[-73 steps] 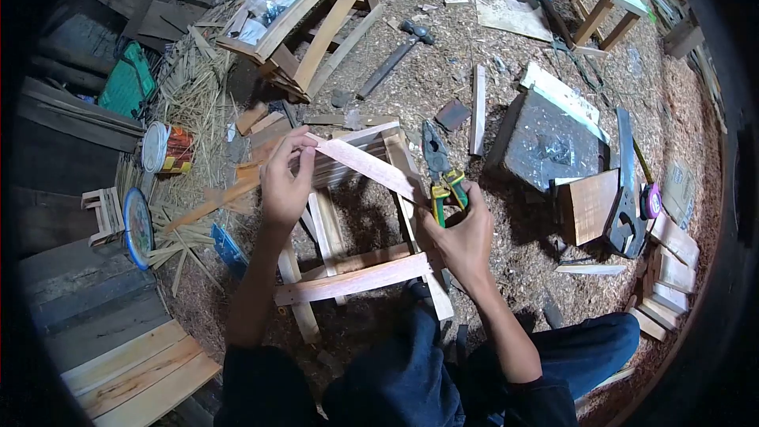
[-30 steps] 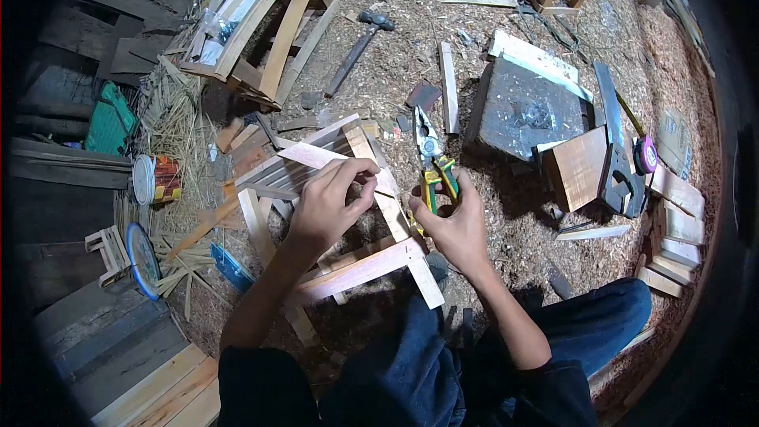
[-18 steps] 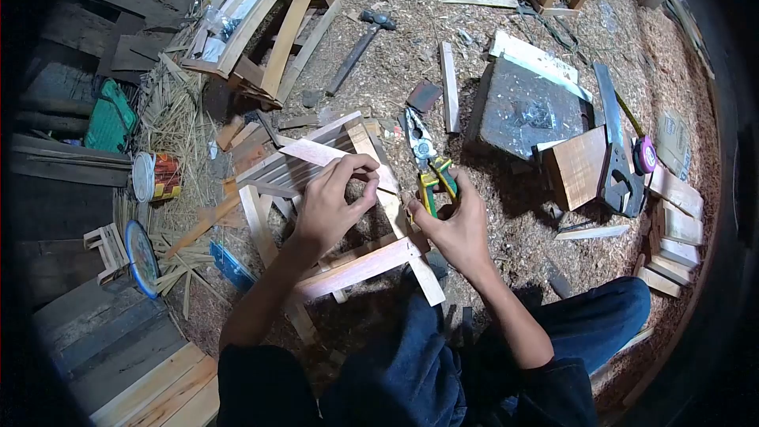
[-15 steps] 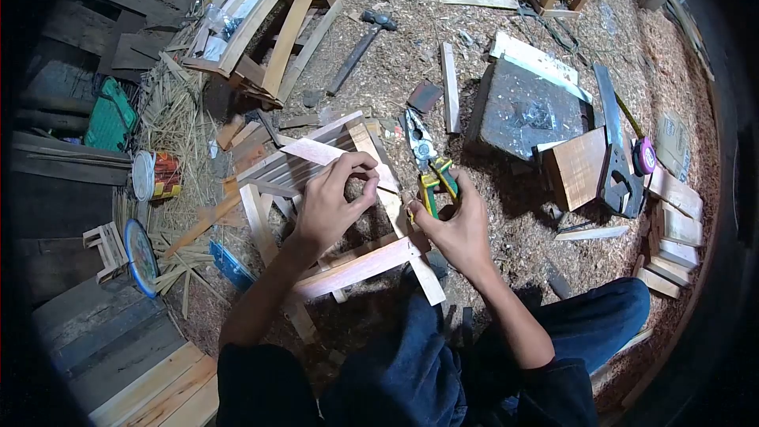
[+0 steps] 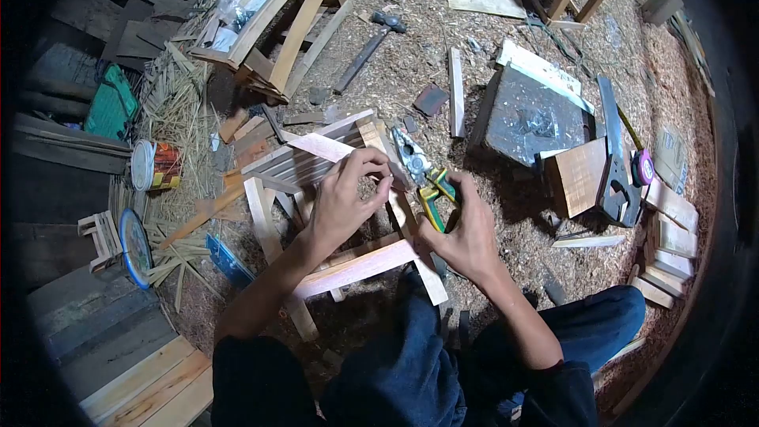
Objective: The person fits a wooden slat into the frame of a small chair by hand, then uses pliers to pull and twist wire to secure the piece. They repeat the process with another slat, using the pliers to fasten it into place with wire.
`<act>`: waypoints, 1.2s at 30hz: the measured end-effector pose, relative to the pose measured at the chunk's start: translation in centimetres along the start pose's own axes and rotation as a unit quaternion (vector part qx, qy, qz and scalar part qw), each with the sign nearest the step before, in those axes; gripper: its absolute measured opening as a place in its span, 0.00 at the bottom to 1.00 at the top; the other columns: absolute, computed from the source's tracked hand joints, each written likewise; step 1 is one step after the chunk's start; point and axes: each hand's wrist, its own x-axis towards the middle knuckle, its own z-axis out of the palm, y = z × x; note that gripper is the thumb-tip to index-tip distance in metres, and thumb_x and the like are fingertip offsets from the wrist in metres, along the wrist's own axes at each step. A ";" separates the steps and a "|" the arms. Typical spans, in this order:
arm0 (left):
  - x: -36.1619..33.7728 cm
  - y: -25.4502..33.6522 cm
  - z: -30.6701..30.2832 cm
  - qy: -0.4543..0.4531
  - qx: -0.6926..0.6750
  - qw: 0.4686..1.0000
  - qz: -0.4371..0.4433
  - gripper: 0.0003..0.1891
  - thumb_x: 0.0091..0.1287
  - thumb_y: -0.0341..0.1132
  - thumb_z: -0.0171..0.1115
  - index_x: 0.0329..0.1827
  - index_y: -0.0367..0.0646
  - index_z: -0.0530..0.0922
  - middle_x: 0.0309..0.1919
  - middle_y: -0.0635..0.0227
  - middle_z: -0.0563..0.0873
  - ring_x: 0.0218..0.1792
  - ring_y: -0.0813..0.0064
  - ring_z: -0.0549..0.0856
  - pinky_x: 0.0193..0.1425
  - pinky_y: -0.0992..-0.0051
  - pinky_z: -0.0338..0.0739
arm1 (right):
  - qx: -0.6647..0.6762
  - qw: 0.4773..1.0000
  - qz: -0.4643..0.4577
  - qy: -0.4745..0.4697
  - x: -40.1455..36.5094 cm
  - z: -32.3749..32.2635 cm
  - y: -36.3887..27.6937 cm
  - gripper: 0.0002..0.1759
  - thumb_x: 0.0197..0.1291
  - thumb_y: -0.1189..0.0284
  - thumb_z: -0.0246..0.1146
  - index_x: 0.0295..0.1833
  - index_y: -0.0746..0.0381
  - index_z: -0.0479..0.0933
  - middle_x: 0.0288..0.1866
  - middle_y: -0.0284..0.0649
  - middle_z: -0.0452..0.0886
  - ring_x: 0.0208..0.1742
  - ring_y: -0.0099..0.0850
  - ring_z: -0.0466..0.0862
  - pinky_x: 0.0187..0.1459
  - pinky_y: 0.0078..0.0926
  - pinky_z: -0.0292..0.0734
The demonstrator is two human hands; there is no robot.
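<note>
My right hand (image 5: 466,233) grips the green and yellow handles of the pliers (image 5: 413,160), whose metal jaws point up and left over the frame. My left hand (image 5: 344,202) is just left of the pliers, thumb and forefinger pinched together; whatever they hold is too small to make out. Below both hands is a small slatted wooden frame (image 5: 356,270), lying on its side near my knees. A pale wooden strip (image 5: 316,145) crosses its upper part, partly behind my left hand.
A hammer (image 5: 370,51) lies beyond the frame. On the right are a dark block (image 5: 534,115), a handsaw (image 5: 613,130) and a pink tape measure (image 5: 643,168). A paint bucket (image 5: 158,166) lies left, below a curved wooden piece (image 5: 292,24). Shavings cover the ground.
The pliers have tilted further left, their jaws closer to the frame's top corner. My left hand has moved slightly right, still pinched. The whole view has shifted a little.
</note>
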 end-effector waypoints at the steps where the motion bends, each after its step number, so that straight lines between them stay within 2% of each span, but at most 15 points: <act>1: -0.2 -0.1 0.1 0.006 -0.005 1.000 -0.016 0.20 0.62 0.25 0.71 0.54 0.36 0.73 0.43 0.59 0.88 0.48 0.67 0.91 0.51 0.70 0.84 | -0.018 1.000 -0.022 -0.009 0.0 -0.2 0.0 0.34 0.49 0.67 0.73 0.59 0.70 0.70 0.39 0.58 0.85 0.36 0.51 0.88 0.42 0.44 0.82; 6: -0.7 -0.5 0.5 0.035 -0.031 0.996 -0.072 0.24 0.61 0.27 0.73 0.56 0.37 0.69 0.45 0.58 0.87 0.49 0.65 0.91 0.51 0.69 0.84 | -0.048 0.996 -0.001 -0.077 0.4 -0.9 -0.6 0.32 0.52 0.66 0.72 0.59 0.70 0.70 0.40 0.58 0.85 0.37 0.52 0.88 0.42 0.45 0.83; 8: -1.0 -0.7 0.5 0.018 -0.013 1.000 -0.022 0.25 0.61 0.28 0.74 0.54 0.36 0.67 0.43 0.55 0.86 0.48 0.59 0.91 0.46 0.67 0.86 | -0.064 0.994 -0.005 -0.093 0.5 -0.8 -0.8 0.32 0.53 0.65 0.72 0.59 0.70 0.70 0.40 0.58 0.85 0.38 0.53 0.88 0.43 0.45 0.83; 12: -1.3 -1.1 0.9 0.048 -0.040 0.996 -0.057 0.24 0.61 0.27 0.74 0.52 0.36 0.67 0.43 0.55 0.86 0.47 0.61 0.92 0.47 0.68 0.85 | -0.110 0.988 -0.021 -0.102 0.8 -0.4 -0.5 0.32 0.57 0.63 0.70 0.61 0.70 0.70 0.40 0.59 0.84 0.38 0.54 0.88 0.42 0.46 0.83; 22: -2.1 -2.4 2.2 0.101 -0.072 0.992 -0.032 0.26 0.57 0.24 0.76 0.50 0.37 0.66 0.41 0.59 0.80 0.44 0.66 0.90 0.50 0.70 0.86 | -0.161 0.969 -0.027 -0.184 1.8 0.0 -0.4 0.35 0.61 0.58 0.67 0.63 0.71 0.65 0.34 0.62 0.82 0.32 0.59 0.85 0.36 0.51 0.81; 24: -2.1 -2.5 2.3 0.118 -0.081 0.990 -0.014 0.26 0.57 0.24 0.76 0.49 0.37 0.65 0.40 0.59 0.80 0.44 0.67 0.90 0.50 0.70 0.86 | -0.140 0.975 -0.047 -0.163 2.0 -0.1 -0.5 0.34 0.61 0.57 0.67 0.62 0.71 0.65 0.33 0.63 0.82 0.32 0.61 0.85 0.36 0.52 0.80; 27: -2.3 -2.2 2.1 0.090 -0.057 0.993 -0.049 0.26 0.58 0.23 0.75 0.49 0.38 0.64 0.38 0.60 0.79 0.45 0.69 0.89 0.52 0.69 0.87 | -0.092 0.985 -0.067 -0.129 1.9 0.0 -0.6 0.31 0.63 0.57 0.66 0.58 0.70 0.65 0.33 0.64 0.81 0.33 0.63 0.84 0.37 0.55 0.80; 29: -2.3 -2.4 2.5 0.113 -0.093 0.989 -0.034 0.26 0.58 0.23 0.75 0.49 0.39 0.64 0.37 0.61 0.78 0.42 0.69 0.89 0.51 0.70 0.86 | -0.181 0.966 -0.059 -0.177 2.0 0.1 -0.5 0.29 0.64 0.58 0.65 0.57 0.70 0.65 0.33 0.64 0.82 0.34 0.63 0.84 0.37 0.54 0.80; 31: -2.2 -3.1 3.2 0.125 -0.109 0.986 -0.021 0.25 0.58 0.23 0.75 0.49 0.39 0.64 0.37 0.62 0.78 0.41 0.69 0.88 0.50 0.71 0.86 | -0.177 0.963 -0.022 -0.202 2.3 -0.2 -0.8 0.29 0.64 0.58 0.65 0.57 0.70 0.64 0.33 0.64 0.81 0.33 0.63 0.84 0.36 0.53 0.80; 33: -2.4 -3.2 3.3 0.138 -0.126 0.982 -0.012 0.25 0.57 0.23 0.75 0.48 0.39 0.65 0.36 0.62 0.77 0.40 0.69 0.87 0.49 0.71 0.85 | -0.110 0.981 -0.050 -0.152 2.3 -0.3 -0.8 0.29 0.63 0.57 0.65 0.56 0.69 0.64 0.32 0.64 0.81 0.32 0.65 0.83 0.36 0.55 0.80; 35: -2.7 -2.9 2.5 0.095 -0.042 0.993 -0.056 0.24 0.58 0.23 0.75 0.48 0.40 0.65 0.36 0.62 0.77 0.38 0.69 0.86 0.45 0.71 0.83 | -0.075 0.986 -0.054 -0.135 2.1 0.0 -0.4 0.29 0.63 0.58 0.66 0.56 0.68 0.64 0.33 0.64 0.81 0.32 0.65 0.83 0.35 0.55 0.79; 36: -2.6 -2.3 2.0 0.087 -0.026 0.993 -0.073 0.24 0.59 0.23 0.75 0.48 0.40 0.65 0.36 0.62 0.79 0.39 0.70 0.87 0.42 0.70 0.81 | -0.125 0.979 -0.058 -0.152 2.0 0.2 -0.3 0.29 0.63 0.59 0.66 0.56 0.69 0.64 0.33 0.65 0.81 0.33 0.64 0.83 0.36 0.54 0.79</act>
